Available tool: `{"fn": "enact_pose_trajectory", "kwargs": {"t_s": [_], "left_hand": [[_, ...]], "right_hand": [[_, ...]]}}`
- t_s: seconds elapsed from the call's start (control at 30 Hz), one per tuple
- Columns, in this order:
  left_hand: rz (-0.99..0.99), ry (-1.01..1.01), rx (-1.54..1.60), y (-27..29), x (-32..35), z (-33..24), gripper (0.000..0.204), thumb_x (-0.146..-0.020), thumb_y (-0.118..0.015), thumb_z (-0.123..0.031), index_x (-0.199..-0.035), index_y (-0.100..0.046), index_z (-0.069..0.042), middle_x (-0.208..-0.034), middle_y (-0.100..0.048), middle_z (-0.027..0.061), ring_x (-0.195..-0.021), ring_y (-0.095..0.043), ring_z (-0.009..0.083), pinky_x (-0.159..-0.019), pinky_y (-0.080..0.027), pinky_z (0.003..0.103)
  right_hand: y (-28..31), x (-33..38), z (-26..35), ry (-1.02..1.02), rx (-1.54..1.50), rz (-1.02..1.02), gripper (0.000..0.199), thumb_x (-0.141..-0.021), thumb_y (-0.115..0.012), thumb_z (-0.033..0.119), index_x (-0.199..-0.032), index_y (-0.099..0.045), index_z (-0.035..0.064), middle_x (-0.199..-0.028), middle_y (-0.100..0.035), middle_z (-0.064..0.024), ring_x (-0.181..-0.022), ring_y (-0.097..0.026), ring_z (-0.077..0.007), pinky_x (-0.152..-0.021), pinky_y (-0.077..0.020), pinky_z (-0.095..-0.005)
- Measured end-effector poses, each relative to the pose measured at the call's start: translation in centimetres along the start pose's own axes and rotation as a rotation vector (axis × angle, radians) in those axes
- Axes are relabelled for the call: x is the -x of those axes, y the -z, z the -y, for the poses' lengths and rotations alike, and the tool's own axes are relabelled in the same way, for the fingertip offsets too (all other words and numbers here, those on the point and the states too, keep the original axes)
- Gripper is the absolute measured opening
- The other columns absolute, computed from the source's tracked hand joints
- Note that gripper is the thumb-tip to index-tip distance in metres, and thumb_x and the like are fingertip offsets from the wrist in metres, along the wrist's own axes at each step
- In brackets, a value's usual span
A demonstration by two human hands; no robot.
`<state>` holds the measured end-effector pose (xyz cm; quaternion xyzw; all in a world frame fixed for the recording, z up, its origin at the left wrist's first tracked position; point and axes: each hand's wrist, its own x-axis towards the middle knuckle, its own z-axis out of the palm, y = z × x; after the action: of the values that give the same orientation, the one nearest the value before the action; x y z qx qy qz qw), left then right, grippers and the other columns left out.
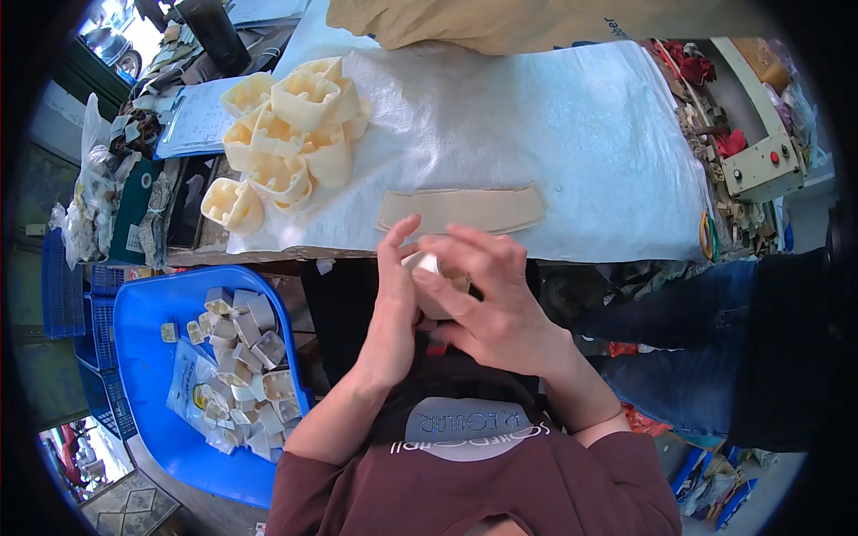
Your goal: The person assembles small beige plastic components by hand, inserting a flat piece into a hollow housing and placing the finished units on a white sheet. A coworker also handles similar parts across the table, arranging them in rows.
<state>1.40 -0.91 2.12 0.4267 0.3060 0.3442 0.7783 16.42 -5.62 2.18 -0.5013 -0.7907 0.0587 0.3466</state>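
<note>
In front of my chest, at the table's near edge, both hands are closed around a small pale beige hollow piece (433,305). My left hand (393,304) presses its side with the palm and fingers upright. My right hand (487,299) wraps the other side, its thumb along the top rim, hiding much of the piece. Just beyond my fingers lies a thin stack of beige strips (460,209). Farther left, a pile of cream hollow plastic shells (304,143) with wavy inner walls rests on the white sheet (572,152).
A blue tub (147,357) on the lower left holds many beige-covered pieces and a clear bag. Brown paper (536,22) covers the table's far edge. A clipboard (197,116) lies at the left. A machine with buttons (760,165) stands right, near a jeans-clad leg (688,357).
</note>
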Motion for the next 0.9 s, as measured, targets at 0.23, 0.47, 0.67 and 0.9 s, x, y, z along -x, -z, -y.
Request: {"fn": "enact_pose_trajectory", "kwargs": {"t_s": [0.23,0.47,0.67,0.9], "left_hand": [[0.118,-0.33,-0.152,0.5,-0.3,2.1,0.066,-0.095,-0.036,-0.038,-0.144,-0.014,0.001,-0.133,-0.034,0.0151,-0.123,-0.037,0.0241,-0.101,-0.033,0.036],[0.194,-0.11,0.181,0.3,-1.0,3.1,0.057,-0.087,-0.042,-0.017,-0.139,-0.021,-0.007,-0.127,-0.037,0.0101,-0.111,-0.043,0.018,-0.092,-0.04,0.031],[0.129,-0.128,0.238,-1.3,-0.9,2.6,0.048,-0.09,-0.05,-0.027,-0.13,-0.029,-0.01,-0.118,-0.045,0.01,-0.105,-0.053,0.022,-0.085,-0.05,0.038],[0.116,-0.117,0.384,-0.4,-1.1,2.4,0.032,-0.092,-0.05,-0.022,-0.12,-0.039,-0.01,-0.119,-0.044,0.0073,-0.105,-0.051,0.0182,-0.086,-0.048,0.034]], "right_hand": [[-0.8,0.6,-0.2,-0.464,-0.767,-0.315,0.066,-0.079,-0.073,0.027,-0.13,-0.042,0.0001,-0.121,-0.047,-0.0154,-0.115,-0.047,-0.0284,-0.096,-0.0379,-0.0357],[-1.8,1.3,0.7,-0.545,-0.815,-0.27,0.059,-0.088,-0.061,0.028,-0.133,-0.038,-0.0022,-0.124,-0.045,-0.0164,-0.114,-0.046,-0.0264,-0.096,-0.0366,-0.0362],[-3.2,1.3,-0.2,-0.302,-0.695,-0.392,0.049,-0.089,-0.053,0.015,-0.133,-0.037,-0.0021,-0.125,-0.044,-0.0184,-0.118,-0.044,-0.0265,-0.1,-0.0344,-0.0367],[-3.0,1.8,0.3,-0.392,-0.913,-0.304,0.044,-0.089,-0.044,0.007,-0.132,-0.038,-0.002,-0.131,-0.04,-0.0205,-0.12,-0.041,-0.0301,-0.102,-0.0327,-0.0387]]}}
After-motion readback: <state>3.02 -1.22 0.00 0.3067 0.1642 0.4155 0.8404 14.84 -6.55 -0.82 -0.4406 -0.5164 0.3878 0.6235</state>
